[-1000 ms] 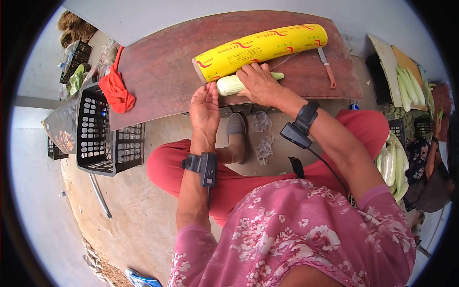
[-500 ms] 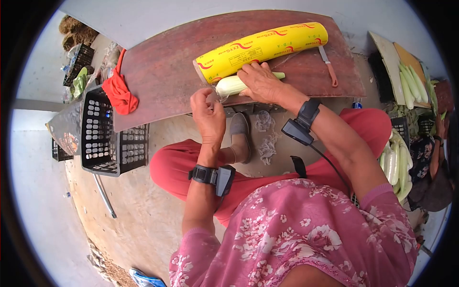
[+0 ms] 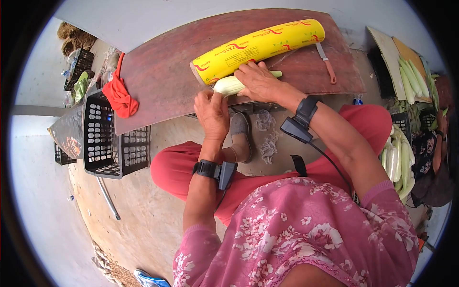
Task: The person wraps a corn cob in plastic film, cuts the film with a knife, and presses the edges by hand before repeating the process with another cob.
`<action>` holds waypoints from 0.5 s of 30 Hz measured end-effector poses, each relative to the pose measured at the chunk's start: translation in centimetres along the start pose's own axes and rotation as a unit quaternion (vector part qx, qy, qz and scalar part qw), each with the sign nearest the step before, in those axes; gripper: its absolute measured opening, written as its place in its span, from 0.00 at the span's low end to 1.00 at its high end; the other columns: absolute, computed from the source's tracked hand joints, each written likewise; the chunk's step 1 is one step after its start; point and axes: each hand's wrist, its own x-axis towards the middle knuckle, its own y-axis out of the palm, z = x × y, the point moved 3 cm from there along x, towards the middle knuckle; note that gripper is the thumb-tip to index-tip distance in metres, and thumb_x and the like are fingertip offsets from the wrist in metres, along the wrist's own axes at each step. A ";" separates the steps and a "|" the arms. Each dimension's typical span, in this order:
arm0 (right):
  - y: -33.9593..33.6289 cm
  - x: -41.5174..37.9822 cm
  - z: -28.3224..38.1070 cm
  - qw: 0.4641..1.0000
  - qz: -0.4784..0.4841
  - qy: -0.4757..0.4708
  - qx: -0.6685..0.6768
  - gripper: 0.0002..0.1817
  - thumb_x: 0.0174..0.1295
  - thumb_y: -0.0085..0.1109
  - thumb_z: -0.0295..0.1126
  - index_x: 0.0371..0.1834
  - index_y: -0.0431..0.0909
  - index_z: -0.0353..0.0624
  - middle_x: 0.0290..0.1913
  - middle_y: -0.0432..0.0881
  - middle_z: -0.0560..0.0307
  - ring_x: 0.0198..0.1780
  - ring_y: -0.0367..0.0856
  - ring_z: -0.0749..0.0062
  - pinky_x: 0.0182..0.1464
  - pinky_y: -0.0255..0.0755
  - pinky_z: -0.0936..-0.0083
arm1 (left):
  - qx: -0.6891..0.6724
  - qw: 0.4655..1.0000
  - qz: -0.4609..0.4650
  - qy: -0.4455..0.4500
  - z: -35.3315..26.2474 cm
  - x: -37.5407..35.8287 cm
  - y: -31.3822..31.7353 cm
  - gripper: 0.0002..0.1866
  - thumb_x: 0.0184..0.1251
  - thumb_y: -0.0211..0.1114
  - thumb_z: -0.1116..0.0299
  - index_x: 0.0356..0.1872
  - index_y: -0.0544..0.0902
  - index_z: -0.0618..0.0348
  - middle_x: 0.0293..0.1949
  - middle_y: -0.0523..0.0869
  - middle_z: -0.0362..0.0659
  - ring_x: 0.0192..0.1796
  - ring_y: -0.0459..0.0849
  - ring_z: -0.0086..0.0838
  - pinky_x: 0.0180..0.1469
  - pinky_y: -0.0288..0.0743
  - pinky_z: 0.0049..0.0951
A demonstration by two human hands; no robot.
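Note:
A pale green zucchini (image 3: 228, 85) lies at the front edge of the dark red table, its narrow stem end pointing right. My right hand (image 3: 258, 80) is closed over its middle and holds it against the table. At its blunt left end, my left hand (image 3: 212, 111) pinches clear plastic wrap between thumb and fingers; the film is barely visible. Just behind the zucchini rests a large roll of plastic wrap (image 3: 258, 50) with a yellow printed cover. A knife (image 3: 327, 64) with a pink handle lies right of the roll.
A red cloth (image 3: 120, 98) hangs at the left of the table (image 3: 158, 62), over a black crate (image 3: 119, 158). Film scraps (image 3: 268, 148) litter the floor beneath. At right are piled pale green vegetables (image 3: 399, 160), more on a board (image 3: 412, 81), and another person's arm (image 3: 439, 143).
My left hand has closed its fingers and moved slightly right, against the zucchini's left end. My right hand keeps its hold. The whole view has shifted slightly.

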 end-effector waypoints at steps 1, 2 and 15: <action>0.0 0.0 0.0 1.000 -0.005 -0.001 0.001 0.24 0.53 0.68 0.41 0.49 0.74 0.41 0.50 0.72 0.53 0.56 0.68 0.57 0.55 0.61 0.58 | -0.016 1.000 -0.003 0.005 0.0 0.0 -0.3 0.08 0.51 0.69 0.75 0.33 0.80 0.57 0.40 0.77 0.45 0.44 0.74 0.42 0.47 0.68 0.40; 0.1 -0.1 -0.1 1.000 -0.010 -0.001 0.002 0.23 0.53 0.68 0.41 0.48 0.74 0.41 0.50 0.72 0.53 0.56 0.68 0.57 0.55 0.61 0.58 | -0.031 0.999 -0.004 0.011 0.0 0.0 -0.4 0.07 0.52 0.68 0.75 0.32 0.80 0.57 0.40 0.77 0.45 0.45 0.74 0.42 0.47 0.68 0.39; 0.3 -0.1 -0.5 0.999 -0.026 -0.041 -0.018 0.23 0.51 0.69 0.40 0.46 0.74 0.40 0.47 0.73 0.52 0.53 0.69 0.58 0.53 0.61 0.61 | -0.137 0.990 -0.029 0.007 0.3 1.0 -0.3 0.06 0.58 0.64 0.81 0.35 0.79 0.62 0.40 0.83 0.48 0.43 0.82 0.44 0.48 0.76 0.36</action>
